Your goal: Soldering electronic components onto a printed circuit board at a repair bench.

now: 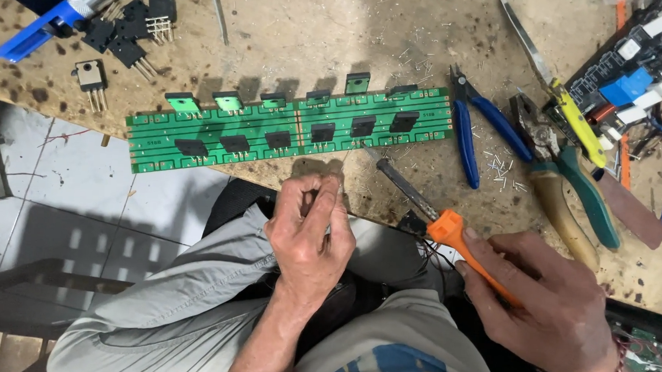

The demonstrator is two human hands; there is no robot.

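A long green circuit board (199, 132) lies across the front of the scorched wooden bench (315, 29), with several black transistors set along it. My right hand (556, 307) grips the orange handle of a soldering iron (448, 228); its dark tip points up-left toward the board's lower edge. My left hand (310, 230) hovers just below the board, fingers pinched together around something thin that I cannot make out, probably solder wire.
Blue-handled cutters (471, 132), green-handled pliers (569, 181) and a yellow-handled tool (572, 122) lie right of the board. Loose black transistors (129, 28) sit at the back left beside a blue tool (40, 28). Another populated board (641, 66) is far right. Cut wire leads litter the bench.
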